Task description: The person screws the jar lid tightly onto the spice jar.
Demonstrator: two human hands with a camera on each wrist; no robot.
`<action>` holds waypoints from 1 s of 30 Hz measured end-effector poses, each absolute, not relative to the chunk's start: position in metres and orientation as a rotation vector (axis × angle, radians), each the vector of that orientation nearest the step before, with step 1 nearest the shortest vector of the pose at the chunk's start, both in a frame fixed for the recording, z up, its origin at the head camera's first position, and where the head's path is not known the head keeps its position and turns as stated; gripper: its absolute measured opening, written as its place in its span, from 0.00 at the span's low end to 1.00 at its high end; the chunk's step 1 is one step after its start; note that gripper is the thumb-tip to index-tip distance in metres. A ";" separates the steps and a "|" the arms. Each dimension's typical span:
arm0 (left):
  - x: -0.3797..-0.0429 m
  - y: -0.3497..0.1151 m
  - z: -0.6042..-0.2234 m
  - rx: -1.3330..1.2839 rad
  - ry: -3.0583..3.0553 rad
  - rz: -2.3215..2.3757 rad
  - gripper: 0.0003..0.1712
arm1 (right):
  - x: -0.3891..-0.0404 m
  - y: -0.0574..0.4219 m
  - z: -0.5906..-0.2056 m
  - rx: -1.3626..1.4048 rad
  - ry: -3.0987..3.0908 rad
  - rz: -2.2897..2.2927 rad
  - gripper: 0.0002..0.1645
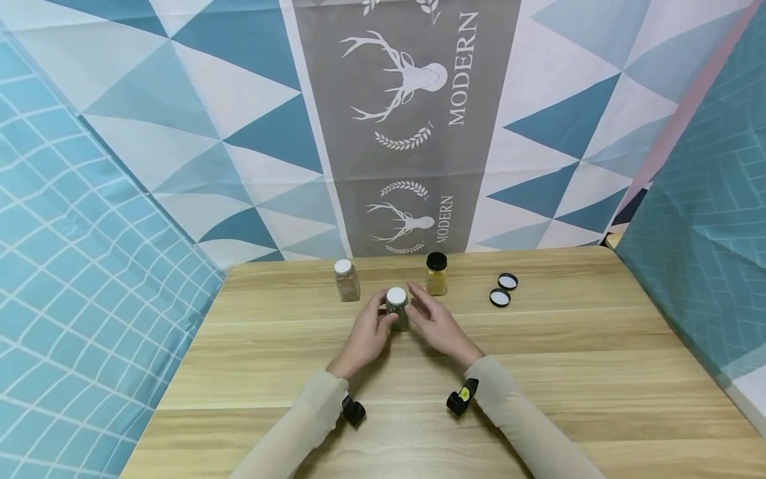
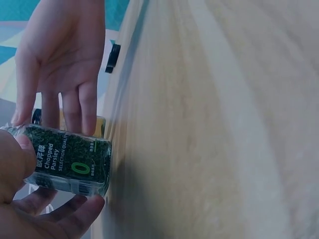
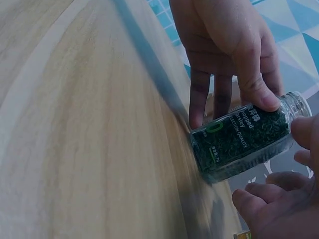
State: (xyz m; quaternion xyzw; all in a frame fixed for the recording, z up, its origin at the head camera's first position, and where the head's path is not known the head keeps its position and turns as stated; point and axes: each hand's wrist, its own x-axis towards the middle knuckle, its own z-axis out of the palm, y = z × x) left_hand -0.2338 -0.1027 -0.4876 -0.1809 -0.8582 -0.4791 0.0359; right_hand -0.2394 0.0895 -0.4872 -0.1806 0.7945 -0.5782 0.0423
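A glass jar of chopped parsley [image 1: 398,319] with a white top is between my two hands at the middle of the table. My left hand [image 1: 368,330] grips it from the left side, its thumb on the label, as the left wrist view shows the parsley jar [image 2: 70,157] close up. On the other side, my right hand [image 1: 439,327] has its fingers fairly straight and spread beside the jar's top. Whether they touch it I cannot tell. In the right wrist view, the jar's base is at the wooden tabletop [image 3: 99,129].
A jar of brownish spice [image 1: 348,283] with a white top stands to the back left. Behind my right hand is a yellow spice jar [image 1: 437,276] with a black lid. Two black lids [image 1: 500,297] lie on the table at right, white insides up. A patterned cloth [image 1: 413,133] hangs behind.
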 end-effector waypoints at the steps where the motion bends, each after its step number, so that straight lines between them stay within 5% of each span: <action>1: -0.233 -0.102 -0.488 -0.560 -2.636 -1.477 0.29 | -0.239 0.090 -0.487 -0.559 2.443 -1.762 0.36; 30: -0.217 -0.109 -0.482 -0.538 -2.608 -1.668 0.28 | -0.232 0.103 -0.481 -0.719 2.486 -1.610 0.31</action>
